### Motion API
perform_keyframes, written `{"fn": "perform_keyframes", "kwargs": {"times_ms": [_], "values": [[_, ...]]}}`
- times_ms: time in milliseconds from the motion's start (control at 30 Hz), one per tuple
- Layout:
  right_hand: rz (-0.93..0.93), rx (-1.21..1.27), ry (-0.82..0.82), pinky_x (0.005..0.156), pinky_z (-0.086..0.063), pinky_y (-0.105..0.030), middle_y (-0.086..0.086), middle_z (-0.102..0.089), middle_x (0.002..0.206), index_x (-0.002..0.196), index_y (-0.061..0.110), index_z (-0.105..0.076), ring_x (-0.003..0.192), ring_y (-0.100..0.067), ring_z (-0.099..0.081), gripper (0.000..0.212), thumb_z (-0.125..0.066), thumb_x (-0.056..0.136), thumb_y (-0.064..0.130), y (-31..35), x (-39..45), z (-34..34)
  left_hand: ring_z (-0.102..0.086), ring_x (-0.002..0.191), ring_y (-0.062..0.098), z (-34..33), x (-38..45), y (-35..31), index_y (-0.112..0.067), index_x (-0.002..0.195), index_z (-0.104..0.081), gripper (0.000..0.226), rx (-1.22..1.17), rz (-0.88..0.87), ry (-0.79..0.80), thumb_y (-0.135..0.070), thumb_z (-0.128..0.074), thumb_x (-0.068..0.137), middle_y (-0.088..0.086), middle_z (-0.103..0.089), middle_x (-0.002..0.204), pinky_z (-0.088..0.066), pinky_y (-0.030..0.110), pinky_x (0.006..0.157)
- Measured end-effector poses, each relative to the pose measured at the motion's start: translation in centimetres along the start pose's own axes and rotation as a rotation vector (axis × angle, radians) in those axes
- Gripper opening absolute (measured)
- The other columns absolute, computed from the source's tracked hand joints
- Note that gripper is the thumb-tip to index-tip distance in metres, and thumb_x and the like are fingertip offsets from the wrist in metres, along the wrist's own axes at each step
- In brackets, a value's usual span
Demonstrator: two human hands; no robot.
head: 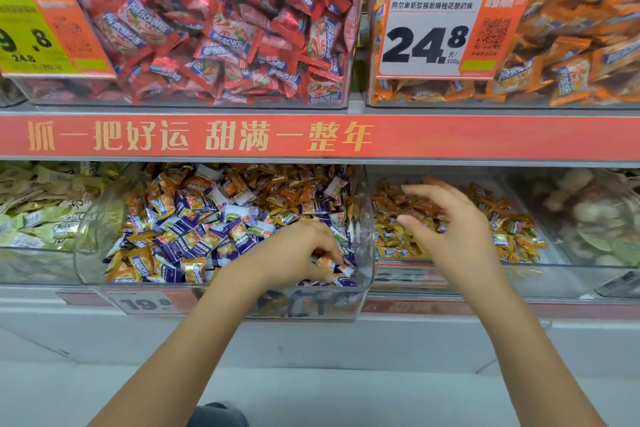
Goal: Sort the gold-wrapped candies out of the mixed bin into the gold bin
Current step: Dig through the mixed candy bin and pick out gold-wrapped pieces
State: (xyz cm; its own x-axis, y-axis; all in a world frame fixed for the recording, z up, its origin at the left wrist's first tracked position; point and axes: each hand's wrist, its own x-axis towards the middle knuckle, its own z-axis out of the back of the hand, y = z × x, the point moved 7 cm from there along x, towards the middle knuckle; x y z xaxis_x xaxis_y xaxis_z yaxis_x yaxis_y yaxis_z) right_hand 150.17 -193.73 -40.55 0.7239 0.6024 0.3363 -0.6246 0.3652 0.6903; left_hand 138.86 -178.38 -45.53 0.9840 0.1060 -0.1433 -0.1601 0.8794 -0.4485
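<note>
The mixed bin point(362, 274), a clear plastic tub on the lower shelf, holds purple, white and gold-wrapped candies point(194, 267). My left hand point(294, 253) reaches into its front right corner, fingers curled down around a gold-orange candy point(327, 262). To the right, the gold bin point(408, 276) is filled with gold-wrapped candies point(502, 229). My right hand point(446, 222) hovers over its left part with fingers spread and relaxed, holding nothing.
A red shelf strip point(450, 137) with gold lettering runs above the lower bins. Upper bins hold red candies point(221, 38) and orange candies point(571, 55). A green-candy bin point(34, 211) stands left, a blurred bin point(588, 215) right. Price tags point(429, 35) hang in front.
</note>
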Motion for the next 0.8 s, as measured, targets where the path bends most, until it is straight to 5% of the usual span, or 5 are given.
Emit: {"fn": "perform_keyframes", "kwargs": {"times_ms": [133,300,433,600,800], "values": [[0.122,0.104,-0.090,0.098,-0.040,-0.027,0.013,-0.060,0.112,0.101,0.032,-0.067,0.113,-0.007,-0.053,0.023,-0.071,0.084,0.018,2.3,-0.6,0.1,-0.058,0.077,0.008,1.1,0.0,0.3,-0.013,0.072,-0.069,0.010,-0.101,0.034,-0.140,-0.017,-0.077,0.078,-0.004,-0.064,0.082,-0.049,0.026,0.073],[0.303,0.121,0.004,0.097,-0.041,-0.023,0.018,-0.058,0.117,0.113,0.032,-0.064,0.117,-0.005,-0.051,0.028,-0.068,0.086,0.024,4.9,-1.5,-1.5,-0.064,0.064,0.006,5.0,-2.0,1.2,-0.009,0.075,-0.070,0.009,-0.455,0.112,-0.510,-0.013,-0.078,0.076,0.002,-0.070,0.073,-0.050,0.014,0.062],[0.339,-0.009,0.139,0.099,-0.018,0.000,0.014,-0.055,0.125,0.121,0.028,-0.062,0.123,-0.006,-0.040,0.035,-0.066,0.088,0.022,5.1,-1.8,-3.7,-0.060,0.086,0.012,3.1,-1.1,1.1,-0.017,0.100,-0.069,0.030,-0.260,0.105,-0.322,-0.017,-0.081,0.073,-0.005,-0.066,0.094,-0.049,0.018,0.076],[0.268,0.049,0.067,0.094,-0.025,-0.001,0.028,-0.050,0.113,0.117,0.032,-0.062,0.117,-0.002,-0.043,0.032,-0.067,0.087,0.025,4.5,-1.4,-2.6,-0.043,0.110,0.013,0.4,1.1,0.0,-0.028,0.116,-0.064,0.048,0.167,0.058,-0.125,-0.042,-0.077,0.072,-0.008,-0.051,0.119,-0.041,0.032,0.092],[0.325,0.031,0.040,0.096,-0.023,-0.001,0.023,-0.054,0.111,0.113,0.030,-0.065,0.114,-0.005,-0.046,0.028,-0.062,0.086,0.033,4.5,-1.6,-2.4,-0.059,0.082,0.013,2.8,0.0,0.3,-0.017,0.097,-0.072,0.028,-0.195,0.116,-0.380,-0.025,-0.081,0.072,-0.003,-0.063,0.094,-0.052,0.030,0.077]]}}
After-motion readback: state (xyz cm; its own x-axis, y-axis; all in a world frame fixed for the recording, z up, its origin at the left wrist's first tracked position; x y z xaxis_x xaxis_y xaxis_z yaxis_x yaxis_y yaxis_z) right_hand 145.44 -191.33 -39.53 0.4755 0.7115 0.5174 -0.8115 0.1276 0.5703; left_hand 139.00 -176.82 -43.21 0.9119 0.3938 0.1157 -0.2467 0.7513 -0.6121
